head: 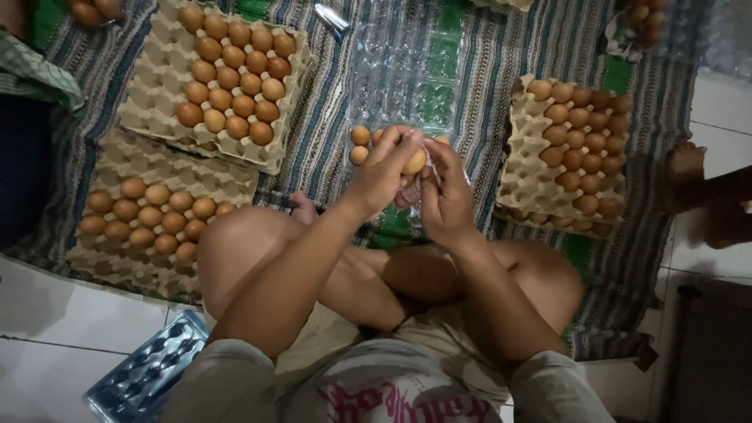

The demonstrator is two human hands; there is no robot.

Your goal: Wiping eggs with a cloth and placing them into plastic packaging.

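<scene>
I sit cross-legged on a striped mat. My left hand (382,172) holds a brown egg (415,162) by the fingertips, just above a clear plastic egg carton (403,86). My right hand (446,196) is beside it, touching the same egg and gripping something pinkish, partly hidden. Three brown eggs (360,145) lie in the carton's near cells.
Cardboard egg trays with several brown eggs stand at the upper left (157,110), lower left (117,164) and right (517,172). A stack of clear cartons (149,368) lies on the white tile floor at my left. Another person's foot (685,164) rests at the right edge.
</scene>
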